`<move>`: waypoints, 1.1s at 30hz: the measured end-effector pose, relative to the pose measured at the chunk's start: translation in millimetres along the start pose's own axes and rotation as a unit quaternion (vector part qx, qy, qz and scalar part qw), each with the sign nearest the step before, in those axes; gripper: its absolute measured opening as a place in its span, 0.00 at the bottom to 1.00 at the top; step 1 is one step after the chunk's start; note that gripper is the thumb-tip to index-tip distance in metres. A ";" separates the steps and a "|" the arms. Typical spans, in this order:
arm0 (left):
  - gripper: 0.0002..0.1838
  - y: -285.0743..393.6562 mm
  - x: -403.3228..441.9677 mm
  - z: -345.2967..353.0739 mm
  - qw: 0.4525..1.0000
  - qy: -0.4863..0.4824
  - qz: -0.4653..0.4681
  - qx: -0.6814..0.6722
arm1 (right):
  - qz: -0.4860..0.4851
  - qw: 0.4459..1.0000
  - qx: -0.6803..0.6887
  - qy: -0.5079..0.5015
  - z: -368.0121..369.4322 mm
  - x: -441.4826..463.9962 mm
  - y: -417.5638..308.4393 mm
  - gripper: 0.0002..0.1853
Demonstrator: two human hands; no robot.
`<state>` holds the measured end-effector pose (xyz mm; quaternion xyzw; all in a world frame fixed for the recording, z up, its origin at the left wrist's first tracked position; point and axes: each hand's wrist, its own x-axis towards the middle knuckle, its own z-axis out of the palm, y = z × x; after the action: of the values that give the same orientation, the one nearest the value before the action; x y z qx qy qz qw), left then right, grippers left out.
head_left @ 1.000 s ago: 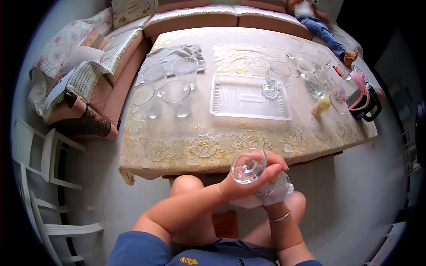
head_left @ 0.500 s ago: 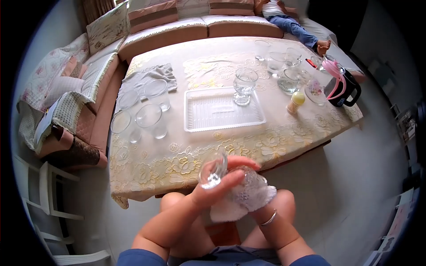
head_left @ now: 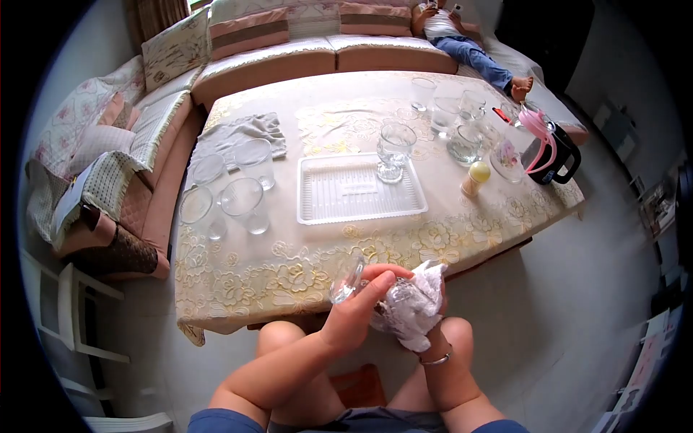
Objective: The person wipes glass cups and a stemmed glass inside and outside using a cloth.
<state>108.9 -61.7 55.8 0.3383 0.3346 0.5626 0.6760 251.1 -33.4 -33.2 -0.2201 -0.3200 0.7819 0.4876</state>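
Note:
Above my knees, at the near edge of the table, my left hand (head_left: 355, 310) is closed round a clear glass (head_left: 346, 287). Its footed-looking end sticks out left of the fingers, and the other end lies against a white cloth (head_left: 415, 317). My right hand (head_left: 436, 343), with a bangle at the wrist, holds this cloth around that end of the glass. The cloth covers most of the right fingers. Beyond the hands, a white plastic tray (head_left: 310, 209) lies on the table, with a footed glass (head_left: 395, 148) upright on its right part.
Several upright glasses (head_left: 244, 198) stand at left by a crumpled grey cloth (head_left: 249, 133). At right are more glassware (head_left: 465, 144), a yellow-topped container (head_left: 473, 180) and a black-and-pink jug (head_left: 559, 155). A person (head_left: 469, 50) sits on the sofa (head_left: 263, 72). White chairs (head_left: 72, 307) stand left.
The cloth has shifted up on the right side of the glass, and my right hand has turned with it. The glass's exposed end has tilted and my view has moved slightly.

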 end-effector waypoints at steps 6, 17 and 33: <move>0.12 0.4 4.8 -19.9 0.949 -0.083 0.250 0.172 | -0.056 0.933 -0.344 -0.092 5.6 0.4 17.9 0.22; 0.20 6.1 15.3 -28.4 0.977 0.157 0.064 -0.131 | 0.068 0.997 0.044 0.010 56.4 0.9 -21.7 0.23; 0.15 19.8 4.7 -28.9 0.978 0.198 0.067 -0.011 | 0.040 0.996 -0.079 -0.024 34.9 -10.5 -8.6 0.21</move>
<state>74.9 -52.0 56.2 0.2349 0.4319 0.6662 0.5608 238.1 -50.1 -2.4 -0.2519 -0.3832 0.7783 0.4290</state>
